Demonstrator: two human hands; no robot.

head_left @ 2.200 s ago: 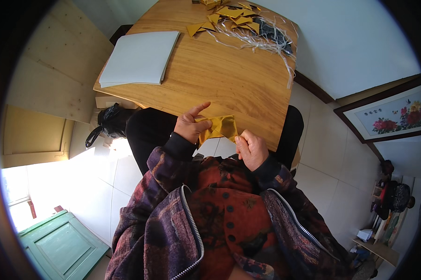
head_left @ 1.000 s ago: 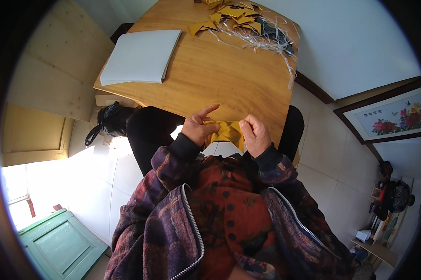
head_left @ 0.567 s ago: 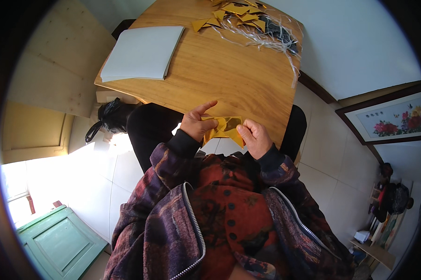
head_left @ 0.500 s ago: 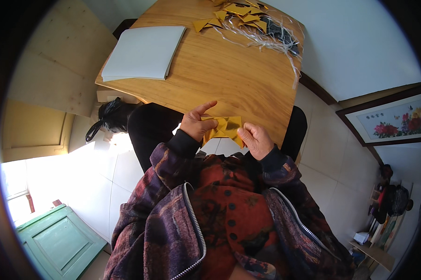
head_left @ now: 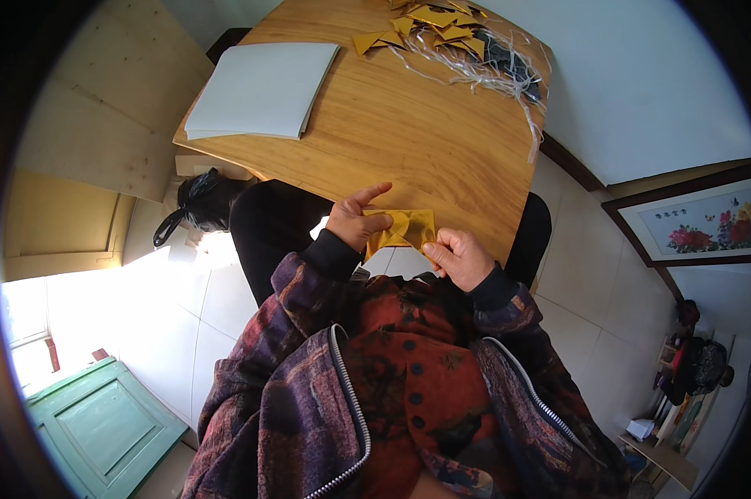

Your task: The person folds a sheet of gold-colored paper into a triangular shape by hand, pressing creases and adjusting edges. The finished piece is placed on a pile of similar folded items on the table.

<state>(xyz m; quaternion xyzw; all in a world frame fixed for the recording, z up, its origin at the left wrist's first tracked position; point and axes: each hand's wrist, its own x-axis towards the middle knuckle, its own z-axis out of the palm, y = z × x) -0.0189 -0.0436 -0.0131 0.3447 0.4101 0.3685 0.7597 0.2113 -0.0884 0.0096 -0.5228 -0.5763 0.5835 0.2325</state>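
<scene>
A sheet of shiny gold foil paper [head_left: 409, 224], partly folded, is held between my two hands just past the near edge of the wooden table [head_left: 392, 141]. My left hand [head_left: 357, 220] pinches its left side with the thumb lying on top and the index finger stretched out beyond the paper. At the lower right corner, my right hand [head_left: 461, 259] grips the foil between thumb and curled fingers. The paper's lower edge hangs down in a slant toward my lap. What the left hand's fingers do beneath the sheet is hidden.
Several folded gold pieces [head_left: 442, 25] lie heaped at the far side beside a tangle of pale plastic strands [head_left: 496, 75]. A stack of white sheets [head_left: 263, 87] rests at the table's far left. A black bag [head_left: 201, 204] stands on the floor left.
My right hand has slid slightly down along the foil's right side, its fingers more curled at the corner. The left hand keeps its hold. The whole view has shifted a little.
</scene>
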